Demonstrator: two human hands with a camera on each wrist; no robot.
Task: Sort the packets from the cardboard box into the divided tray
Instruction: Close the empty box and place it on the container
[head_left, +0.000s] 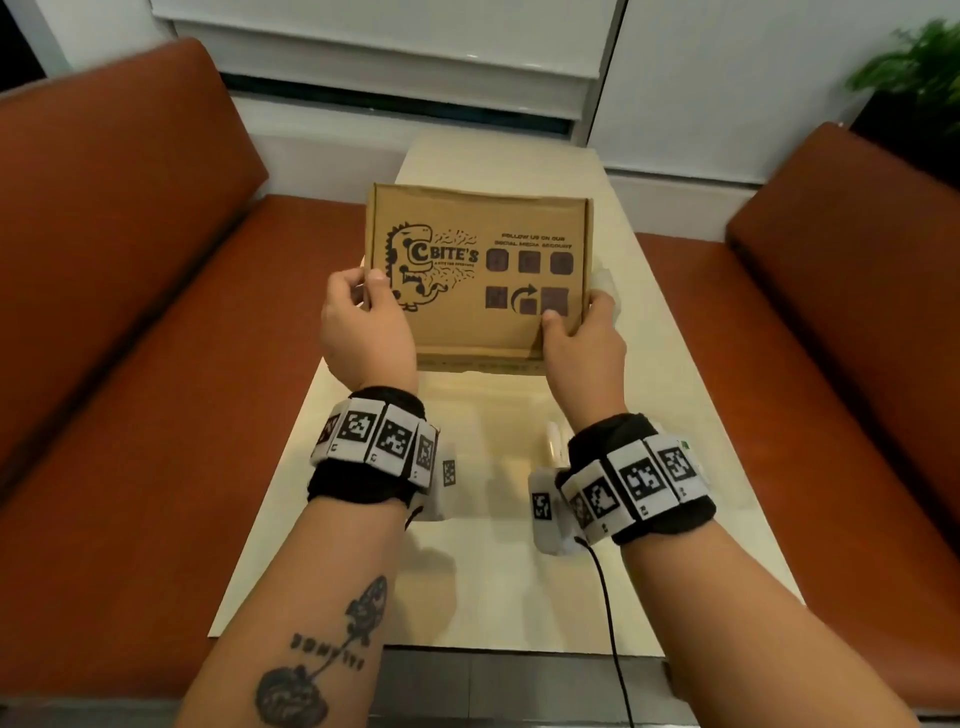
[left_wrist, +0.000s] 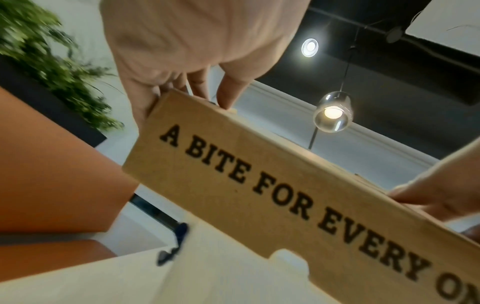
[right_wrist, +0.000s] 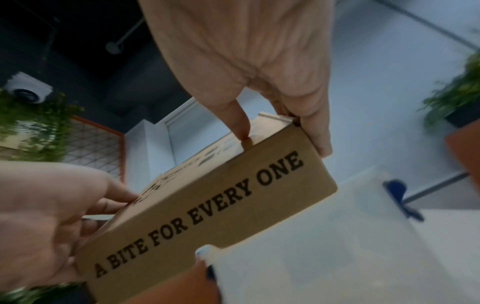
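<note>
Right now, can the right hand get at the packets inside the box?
Probably not: the right hand and left hand both grip the cardboard box, whose lid looks closed. No packets are visible.

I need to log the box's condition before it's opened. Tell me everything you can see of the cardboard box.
The box is flat, brown corrugated cardboard, closed, held tilted above the table. Its top shows a black dinosaur logo reading "C BITE'S" and social media icons; its front wall reads "A BITE FOR EVERY ONE" above a small notch. The left hand grips its left edge, the right hand its right edge.
</note>
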